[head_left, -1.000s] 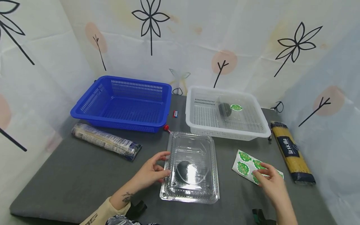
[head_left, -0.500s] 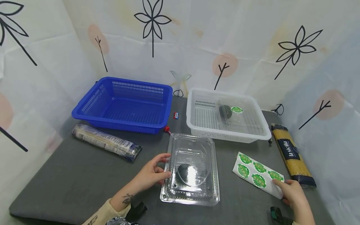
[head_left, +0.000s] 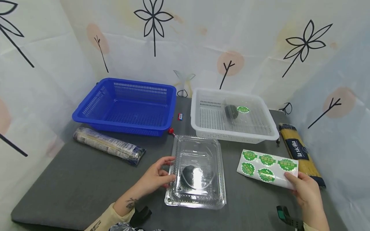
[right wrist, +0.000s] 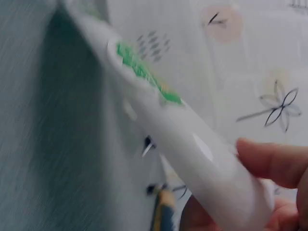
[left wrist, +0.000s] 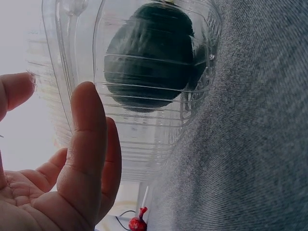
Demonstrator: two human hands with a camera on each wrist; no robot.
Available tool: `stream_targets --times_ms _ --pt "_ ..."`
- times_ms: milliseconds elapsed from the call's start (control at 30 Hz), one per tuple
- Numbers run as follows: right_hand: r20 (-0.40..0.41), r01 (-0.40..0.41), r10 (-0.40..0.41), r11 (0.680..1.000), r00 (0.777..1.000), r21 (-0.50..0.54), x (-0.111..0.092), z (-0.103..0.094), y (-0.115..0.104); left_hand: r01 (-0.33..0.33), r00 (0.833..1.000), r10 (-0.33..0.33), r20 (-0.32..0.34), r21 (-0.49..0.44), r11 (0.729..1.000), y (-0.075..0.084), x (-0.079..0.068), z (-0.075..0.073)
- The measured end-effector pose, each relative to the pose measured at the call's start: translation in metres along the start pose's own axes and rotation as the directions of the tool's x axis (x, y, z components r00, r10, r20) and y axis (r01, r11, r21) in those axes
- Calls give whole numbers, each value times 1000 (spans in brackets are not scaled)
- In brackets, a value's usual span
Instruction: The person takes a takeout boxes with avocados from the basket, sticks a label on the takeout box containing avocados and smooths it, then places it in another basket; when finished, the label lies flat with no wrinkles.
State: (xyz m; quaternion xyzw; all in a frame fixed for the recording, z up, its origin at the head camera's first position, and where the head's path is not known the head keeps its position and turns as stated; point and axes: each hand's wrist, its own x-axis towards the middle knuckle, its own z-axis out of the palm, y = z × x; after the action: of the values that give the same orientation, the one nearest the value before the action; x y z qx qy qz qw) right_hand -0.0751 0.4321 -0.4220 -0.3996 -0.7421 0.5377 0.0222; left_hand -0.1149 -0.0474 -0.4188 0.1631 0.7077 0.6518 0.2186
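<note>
My left hand (head_left: pixel 159 175) rests at the left edge of a clear plastic clamshell container (head_left: pixel 199 147), its fingers fairly straight against the side. Inside the container is a dark, rounded object (left wrist: pixel 149 55), seen through the ribbed wall in the left wrist view. My right hand (head_left: pixel 310 189) pinches a white sheet of green stickers (head_left: pixel 281 184) by its right end, thumb on top. That end is lifted and the sheet bends, as the right wrist view shows, with a green sticker (right wrist: pixel 144 72) on the upper face.
Behind stand a blue basket (head_left: pixel 136 126) and a white basket (head_left: pixel 231 136), which holds another clear container (head_left: pixel 254 120) with a green sticker. Packaged noodles (head_left: pixel 108 144) lie left, a yellow pasta pack (head_left: pixel 297 150) right. A red lollipop (head_left: pixel 171 131) and small wrapped candy (head_left: pixel 180 116) lie between.
My right hand has moved right from above the sticker sheet to its right end, gripped it and raised that end. The left hand and the container stay in place.
</note>
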Motion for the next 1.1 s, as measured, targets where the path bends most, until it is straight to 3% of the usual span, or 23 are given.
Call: stream_targets --times_ms 67,133,200,267,333,367,433,500,567,633,700,733,800,867,900,933,1000,1100 --pt "19 100 -103 987 995 123 12 0 2 5 1000 -5 -12 7 1000 0 0 -1" --pt "29 226 -242 939 970 260 26 3 6 10 1000 -9 -23 12 1000 0 1 -2" --pt "11 368 -397 861 918 351 38 8 7 11 1000 -11 -28 17 1000 0 0 -4" --pt "2 487 -539 761 842 429 46 15 4 10 1000 -9 -30 29 1000 0 0 -5" --pt "-3 500 -579 701 815 510 6 25 -25 9 1000 -7 -27 58 998 2 -1 -7" --pt "-11 492 -583 675 813 550 -18 31 -42 12 999 -9 -32 89 996 3 -1 -8" --pt "-40 480 -582 629 812 612 -66 44 -75 26 997 -13 -73 182 983 7 0 -10" --pt "-87 458 -545 596 834 660 -118 58 -108 31 991 9 -134 295 955 13 1 -12" --pt "-141 510 -576 552 806 660 -130 68 -115 13 976 75 -204 401 916 22 2 -13" --pt "-170 566 -621 524 766 637 -137 78 -118 -61 946 203 -252 478 876 32 4 -13" --pt "-176 619 -670 509 721 598 -145 88 -119 -211 888 390 -245 537 817 44 7 -10" --pt "-168 646 -698 507 696 570 -149 93 -119 -297 847 484 -220 559 774 49 9 -8" --pt "-148 697 -746 506 649 508 -158 102 -118 -457 747 649 -147 595 661 60 13 -2" --pt "-118 737 -792 487 599 468 -165 110 -117 -582 647 761 -51 612 536 70 18 6" --pt "-104 761 -815 476 570 441 -169 113 -116 -619 614 789 -5 617 486 74 20 10" --pt "-88 781 -836 462 541 420 -172 117 -116 -643 593 805 33 621 448 78 22 14" --pt "-60 813 -871 428 487 395 -178 123 -116 -668 573 814 95 630 396 84 24 23" --pt "-27 865 -916 368 400 342 -186 131 -116 -675 586 797 146 632 381 89 25 34"
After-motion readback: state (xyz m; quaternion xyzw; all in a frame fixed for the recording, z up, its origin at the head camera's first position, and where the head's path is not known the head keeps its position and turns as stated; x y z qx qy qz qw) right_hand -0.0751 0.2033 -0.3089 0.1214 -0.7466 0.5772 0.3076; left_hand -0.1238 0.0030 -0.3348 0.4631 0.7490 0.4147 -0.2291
